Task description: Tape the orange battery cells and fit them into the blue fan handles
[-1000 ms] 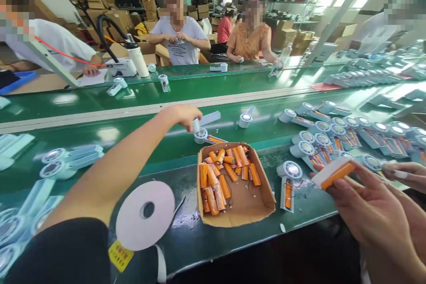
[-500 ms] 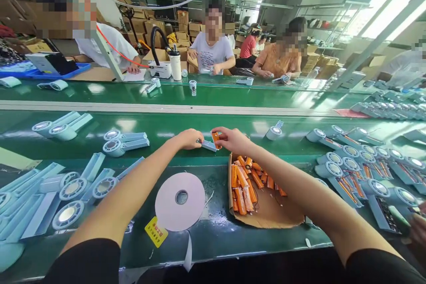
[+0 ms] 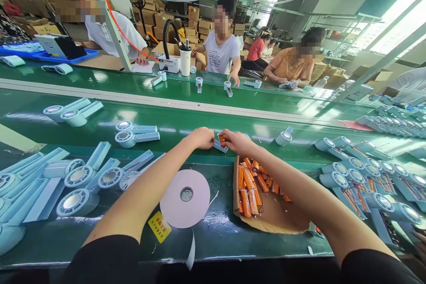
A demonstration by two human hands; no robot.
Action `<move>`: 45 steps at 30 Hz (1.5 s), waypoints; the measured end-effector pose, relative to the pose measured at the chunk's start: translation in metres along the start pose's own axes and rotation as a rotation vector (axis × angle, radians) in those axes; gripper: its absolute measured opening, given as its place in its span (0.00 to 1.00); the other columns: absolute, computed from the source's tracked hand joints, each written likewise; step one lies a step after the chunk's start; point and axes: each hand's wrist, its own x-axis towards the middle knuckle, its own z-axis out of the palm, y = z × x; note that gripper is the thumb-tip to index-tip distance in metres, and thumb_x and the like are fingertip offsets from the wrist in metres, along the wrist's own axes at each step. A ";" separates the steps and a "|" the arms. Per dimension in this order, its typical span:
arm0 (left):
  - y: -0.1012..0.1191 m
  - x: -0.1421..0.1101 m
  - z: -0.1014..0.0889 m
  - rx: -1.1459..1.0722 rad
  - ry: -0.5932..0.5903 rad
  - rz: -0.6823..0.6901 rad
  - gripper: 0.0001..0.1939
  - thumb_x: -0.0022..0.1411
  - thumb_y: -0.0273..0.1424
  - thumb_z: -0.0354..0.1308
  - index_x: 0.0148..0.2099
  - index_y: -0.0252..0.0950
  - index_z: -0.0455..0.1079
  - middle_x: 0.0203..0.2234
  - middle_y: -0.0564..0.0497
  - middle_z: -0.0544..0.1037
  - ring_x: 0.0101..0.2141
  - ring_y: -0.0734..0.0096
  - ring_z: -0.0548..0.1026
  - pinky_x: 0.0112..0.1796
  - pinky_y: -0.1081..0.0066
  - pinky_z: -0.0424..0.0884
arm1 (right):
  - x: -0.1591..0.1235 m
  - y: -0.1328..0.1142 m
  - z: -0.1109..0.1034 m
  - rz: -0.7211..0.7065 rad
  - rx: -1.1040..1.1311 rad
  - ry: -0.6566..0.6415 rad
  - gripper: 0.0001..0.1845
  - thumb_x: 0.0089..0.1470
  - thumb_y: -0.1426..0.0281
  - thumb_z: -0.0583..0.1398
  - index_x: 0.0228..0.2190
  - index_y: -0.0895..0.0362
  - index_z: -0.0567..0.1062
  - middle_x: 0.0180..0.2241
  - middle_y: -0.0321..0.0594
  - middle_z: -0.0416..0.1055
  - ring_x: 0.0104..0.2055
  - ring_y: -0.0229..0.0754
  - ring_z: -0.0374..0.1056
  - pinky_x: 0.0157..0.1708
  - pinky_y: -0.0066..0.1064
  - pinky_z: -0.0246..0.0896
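Over the green bench, my left hand (image 3: 203,137) is closed on a light blue handheld fan housing (image 3: 219,146), whose open handle points right. The round head of that housing is hidden behind my fingers. My right hand (image 3: 237,142) pinches an orange battery pack (image 3: 222,140) at the end of the handle; I cannot tell if it sits inside. Below my right forearm is a cardboard tray (image 3: 279,219) with several orange battery packs (image 3: 248,182). A roll of white tape (image 3: 184,206) lies flat between my arms, its loose end hanging over the bench edge.
Fan housings (image 3: 80,177) are piled at left, with more (image 3: 140,135) on the belt. Rows of fans with batteries (image 3: 362,168) lie at right, near a co-worker's hand (image 3: 420,237). A yellow label (image 3: 159,227) touches the tape roll. Co-workers sit across the belt.
My right hand has come from the right to meet my left, bringing a battery pack to the housing. My left hand took up the housing. The view has swung left.
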 end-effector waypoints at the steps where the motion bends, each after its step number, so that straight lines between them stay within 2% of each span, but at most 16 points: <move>1: 0.002 0.000 0.001 0.007 -0.002 0.003 0.11 0.60 0.31 0.61 0.44 0.42 0.81 0.48 0.45 0.84 0.56 0.55 0.77 0.53 0.66 0.73 | -0.001 0.002 -0.001 -0.002 0.004 -0.001 0.20 0.67 0.70 0.62 0.59 0.50 0.72 0.43 0.38 0.86 0.46 0.48 0.81 0.43 0.33 0.67; 6: 0.008 0.007 -0.002 0.000 -0.015 -0.020 0.06 0.60 0.30 0.62 0.39 0.41 0.81 0.45 0.46 0.85 0.53 0.56 0.79 0.52 0.66 0.73 | -0.006 0.013 -0.002 -0.019 0.031 0.001 0.18 0.65 0.71 0.63 0.55 0.49 0.75 0.43 0.36 0.86 0.47 0.46 0.80 0.45 0.32 0.68; 11: 0.010 0.011 -0.008 -0.073 0.037 -0.118 0.14 0.71 0.36 0.53 0.49 0.45 0.79 0.44 0.50 0.86 0.46 0.60 0.82 0.47 0.68 0.73 | -0.006 0.016 -0.003 -0.043 0.007 -0.016 0.17 0.64 0.71 0.63 0.53 0.47 0.78 0.42 0.35 0.85 0.45 0.45 0.80 0.44 0.31 0.67; 17: 0.018 0.022 -0.002 -0.104 0.081 -0.225 0.14 0.72 0.33 0.50 0.52 0.42 0.76 0.45 0.47 0.86 0.48 0.56 0.82 0.48 0.66 0.72 | 0.001 0.001 -0.008 0.001 -0.290 -0.203 0.26 0.68 0.64 0.59 0.65 0.44 0.72 0.49 0.46 0.83 0.48 0.54 0.80 0.42 0.36 0.70; 23: 0.027 0.034 -0.008 -0.098 0.088 -0.258 0.13 0.72 0.31 0.51 0.50 0.42 0.76 0.44 0.47 0.86 0.47 0.59 0.82 0.48 0.67 0.73 | 0.018 -0.019 -0.018 -0.011 -0.297 -0.294 0.24 0.62 0.57 0.66 0.57 0.50 0.81 0.52 0.52 0.82 0.52 0.60 0.78 0.47 0.42 0.72; 25: 0.035 0.028 -0.015 -0.089 0.115 -0.247 0.15 0.72 0.31 0.51 0.55 0.40 0.74 0.49 0.45 0.84 0.51 0.59 0.80 0.51 0.66 0.73 | 0.014 -0.020 -0.029 -0.004 -0.281 -0.293 0.23 0.63 0.57 0.66 0.58 0.49 0.81 0.52 0.51 0.82 0.53 0.59 0.78 0.48 0.42 0.72; 28: 0.043 -0.009 -0.017 -0.081 0.212 -0.176 0.22 0.72 0.34 0.54 0.64 0.35 0.68 0.63 0.39 0.75 0.63 0.56 0.71 0.63 0.61 0.66 | -0.029 -0.012 -0.043 -0.020 -0.144 -0.074 0.21 0.69 0.60 0.60 0.59 0.48 0.79 0.54 0.46 0.82 0.54 0.54 0.77 0.50 0.40 0.70; 30: 0.040 -0.060 -0.007 -0.090 0.291 -0.027 0.25 0.71 0.40 0.56 0.64 0.35 0.69 0.65 0.40 0.73 0.67 0.53 0.65 0.68 0.56 0.60 | -0.085 -0.004 -0.043 -0.040 0.029 0.137 0.18 0.71 0.62 0.57 0.54 0.52 0.82 0.48 0.43 0.84 0.48 0.48 0.79 0.48 0.36 0.70; 31: 0.036 -0.091 0.002 -0.104 0.286 0.110 0.24 0.71 0.44 0.55 0.62 0.38 0.72 0.65 0.43 0.73 0.66 0.53 0.67 0.68 0.56 0.61 | -0.119 0.000 -0.040 -0.045 0.116 0.194 0.18 0.71 0.62 0.56 0.49 0.52 0.84 0.43 0.41 0.85 0.43 0.46 0.79 0.45 0.35 0.70; 32: 0.030 -0.123 0.012 -0.111 0.256 0.205 0.24 0.69 0.47 0.57 0.60 0.42 0.74 0.66 0.45 0.72 0.65 0.54 0.69 0.66 0.57 0.65 | -0.153 0.004 -0.035 -0.054 0.200 0.198 0.18 0.71 0.61 0.56 0.44 0.52 0.85 0.39 0.40 0.85 0.39 0.44 0.78 0.43 0.34 0.70; 34: 0.016 -0.186 0.036 -0.063 0.198 0.235 0.30 0.61 0.48 0.65 0.63 0.46 0.74 0.68 0.46 0.71 0.63 0.52 0.72 0.63 0.57 0.71 | -0.217 0.010 -0.021 -0.015 0.329 0.203 0.17 0.69 0.58 0.59 0.43 0.51 0.85 0.37 0.40 0.85 0.35 0.43 0.78 0.38 0.32 0.70; 35: 0.009 -0.212 0.048 -0.019 0.180 0.229 0.35 0.56 0.47 0.68 0.65 0.47 0.73 0.67 0.45 0.72 0.63 0.49 0.73 0.61 0.55 0.72 | -0.241 0.013 -0.013 0.037 0.356 0.233 0.16 0.68 0.58 0.59 0.43 0.51 0.85 0.36 0.40 0.85 0.33 0.43 0.77 0.36 0.32 0.71; 37: -0.001 -0.247 0.067 0.056 0.174 0.199 0.36 0.53 0.41 0.69 0.65 0.48 0.74 0.66 0.46 0.74 0.64 0.44 0.73 0.59 0.52 0.75 | -0.268 0.019 0.001 0.128 0.349 0.304 0.15 0.68 0.59 0.60 0.44 0.51 0.85 0.37 0.42 0.84 0.34 0.44 0.77 0.37 0.35 0.73; 40: -0.008 -0.259 0.079 0.097 0.193 0.188 0.28 0.55 0.38 0.66 0.60 0.48 0.77 0.64 0.45 0.76 0.63 0.42 0.73 0.57 0.50 0.77 | -0.254 0.026 0.014 0.133 0.224 0.392 0.16 0.68 0.64 0.58 0.51 0.51 0.83 0.46 0.46 0.83 0.47 0.51 0.77 0.50 0.45 0.74; 42: -0.007 -0.255 0.074 0.071 0.231 0.207 0.24 0.57 0.40 0.66 0.57 0.47 0.78 0.62 0.44 0.78 0.62 0.43 0.74 0.56 0.51 0.77 | -0.223 0.027 0.015 0.067 0.116 0.383 0.21 0.68 0.69 0.57 0.58 0.51 0.79 0.53 0.48 0.79 0.55 0.55 0.73 0.59 0.52 0.69; 45: -0.001 -0.251 0.057 0.023 0.330 0.204 0.26 0.60 0.46 0.64 0.59 0.50 0.75 0.60 0.47 0.79 0.60 0.44 0.74 0.54 0.49 0.78 | -0.174 0.029 0.012 0.002 -0.012 0.286 0.24 0.66 0.73 0.58 0.61 0.52 0.78 0.60 0.50 0.73 0.60 0.58 0.67 0.63 0.57 0.64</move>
